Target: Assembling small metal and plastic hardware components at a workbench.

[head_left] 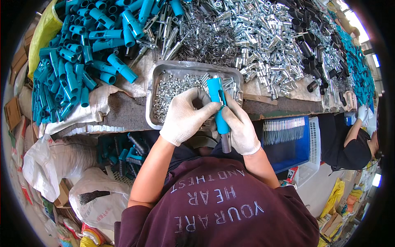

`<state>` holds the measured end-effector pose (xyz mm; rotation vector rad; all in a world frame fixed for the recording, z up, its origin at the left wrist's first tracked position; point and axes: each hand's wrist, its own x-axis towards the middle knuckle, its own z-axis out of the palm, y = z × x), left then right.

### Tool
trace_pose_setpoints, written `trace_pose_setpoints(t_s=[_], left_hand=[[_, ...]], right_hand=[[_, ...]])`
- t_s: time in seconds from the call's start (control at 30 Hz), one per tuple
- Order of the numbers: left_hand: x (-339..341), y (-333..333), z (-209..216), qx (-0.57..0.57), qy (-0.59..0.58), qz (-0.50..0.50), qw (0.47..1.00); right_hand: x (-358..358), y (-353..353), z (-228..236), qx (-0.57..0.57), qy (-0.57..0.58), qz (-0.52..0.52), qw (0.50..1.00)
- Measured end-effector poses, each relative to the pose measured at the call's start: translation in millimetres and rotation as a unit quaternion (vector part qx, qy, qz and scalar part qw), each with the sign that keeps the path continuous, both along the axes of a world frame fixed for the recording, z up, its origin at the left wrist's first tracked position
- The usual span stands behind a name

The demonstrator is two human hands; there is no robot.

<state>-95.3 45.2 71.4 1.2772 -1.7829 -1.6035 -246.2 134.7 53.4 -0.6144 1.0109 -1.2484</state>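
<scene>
- Step: fitting a blue tube [217, 103] (metal end showing below), right hand [240, 128] clenched around it
- Left hand [186, 115]: fingertips pinching its upper part
- Next, likely: a small piece from the metal tray [153, 92]

We see bright, even daylight, with blown-out glare at the upper right edge. The metal parts [263, 37] glint. Focus is sharp at centre; fisheye bending and a dark rim frame everything.

Long table [131, 110] under worn grey cloth, daylight from windows [354, 21] at far right, blue crate [293, 153] below, white sacks [49, 164] and cardboard boxes [12, 112] on floor left.
</scene>
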Motion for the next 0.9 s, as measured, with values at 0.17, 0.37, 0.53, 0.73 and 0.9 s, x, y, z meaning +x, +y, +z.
trace_pose_setpoints(t_s=[0.17, 0.37, 0.53, 0.73, 0.9], left_hand=[[-5, 5, -2, 0.013, 0.048, 0.037, 0.998], [-6, 9, -8, -0.052, 0.085, 0.071, 0.993], [-4, 6, -11, -0.207, 0.061, 0.042, 0.976], [1, 3, 8, -0.01, 0.061, -0.001, 0.998], [8, 1, 11, 0.184, 0.168, -0.015, 0.968]], right_hand=[[0, 0, -1, 0.011, -0.043, -0.037, 0.998], [2, -2, 0, 0.055, -0.127, -0.083, 0.987], [-1, -1, -4, 0.043, -0.117, -0.063, 0.99], [2, -2, 3, 0.013, -0.065, -0.041, 0.997], [-1, 1, 6, -0.034, -0.007, 0.029, 0.999]])
